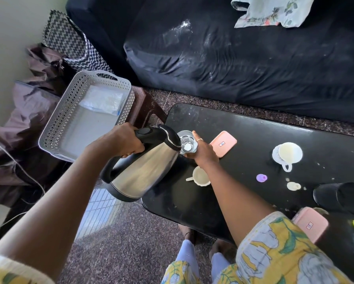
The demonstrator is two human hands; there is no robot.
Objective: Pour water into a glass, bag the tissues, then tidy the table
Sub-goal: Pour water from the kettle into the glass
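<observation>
The kettle (143,173) was tilted by the left grip (129,142), clenched round its handle, spout over the glass (188,143) for pouring; the glass was steadied on the counter (254,124) by the right grip (205,150), wrapped around it.

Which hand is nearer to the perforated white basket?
Left. The left hand, gripping the kettle by its handle, is just right of the basket. The right hand holds the glass farther right, beyond the kettle.
</observation>
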